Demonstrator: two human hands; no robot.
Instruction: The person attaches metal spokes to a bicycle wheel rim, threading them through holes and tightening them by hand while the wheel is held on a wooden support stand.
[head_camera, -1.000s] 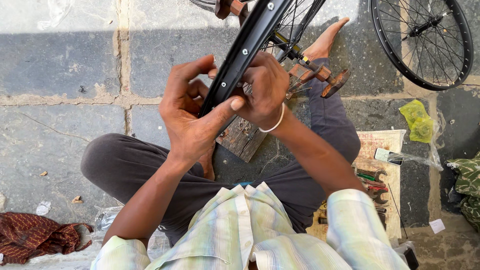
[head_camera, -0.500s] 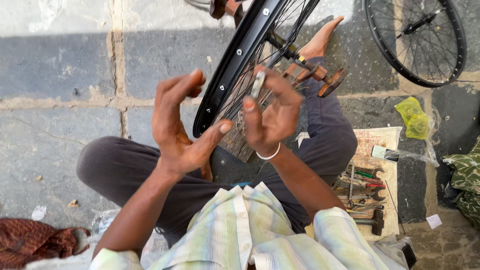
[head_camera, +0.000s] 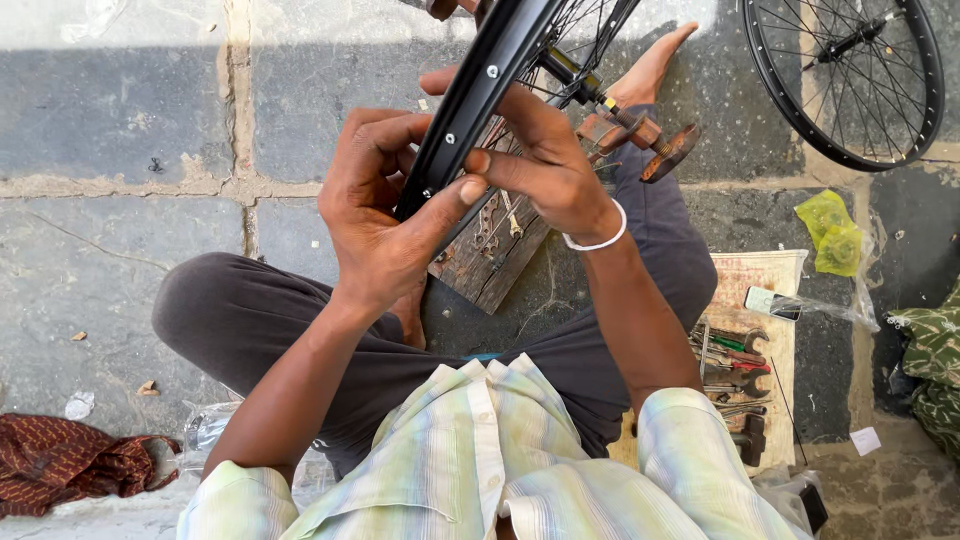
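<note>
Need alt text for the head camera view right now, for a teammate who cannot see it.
A person sitting cross-legged on stone paving grips a black bicycle wheel rim with the left hand and right hand, thumbs pressed at its lower edge. A wooden board lies under the rim, hand tools lie at the right, and a second wheel rests at top right.

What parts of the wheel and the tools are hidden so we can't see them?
Head view:
- Black wheel rim: its top is cut off by the picture's upper edge; its lower end is covered by the left hand and right hand.
- Whatever the fingertips pinch at the rim: too small to tell.
- Second wheel: cut off by the top edge.
- Tools on the mat: partly behind the right arm, too small to name.
</note>
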